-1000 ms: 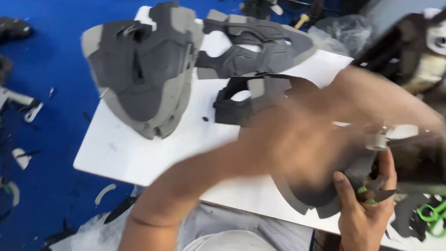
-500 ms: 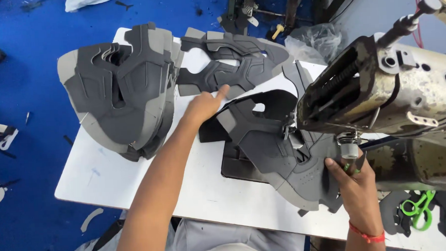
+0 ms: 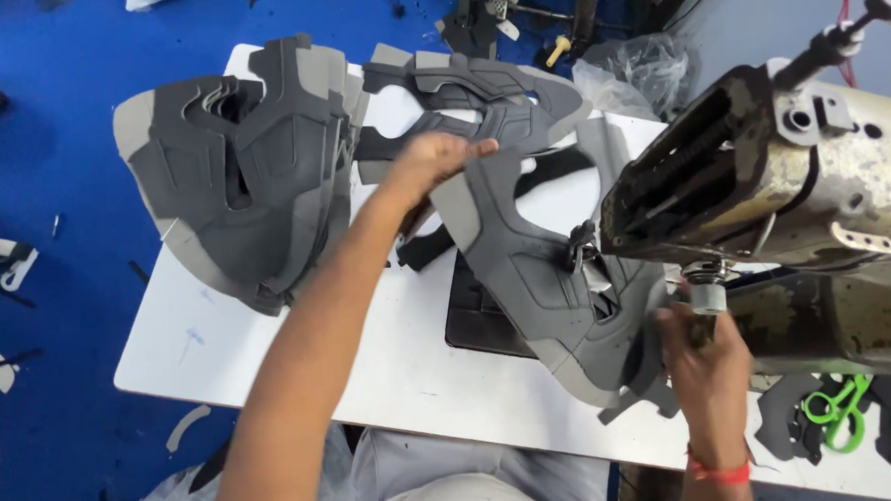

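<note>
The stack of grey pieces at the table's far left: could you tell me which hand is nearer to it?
Left. The left hand hovers just right of the stack of grey pieces; the right hand is far across, by the sewing machine.

The white table (image 3: 270, 368) lies bare in front of the sewing machine (image 3: 784, 196), toward the person. Left of the machine, the grey shoe upper (image 3: 546, 266) blocks the way; beyond it, a stack of uppers (image 3: 242, 179) crowds the far left.

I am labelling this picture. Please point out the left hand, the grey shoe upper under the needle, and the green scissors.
left hand (image 3: 432, 159), head view, knuckles.
grey shoe upper (image 3: 526, 267), head view, middle panel.
green scissors (image 3: 838, 409), head view, handles.
</note>
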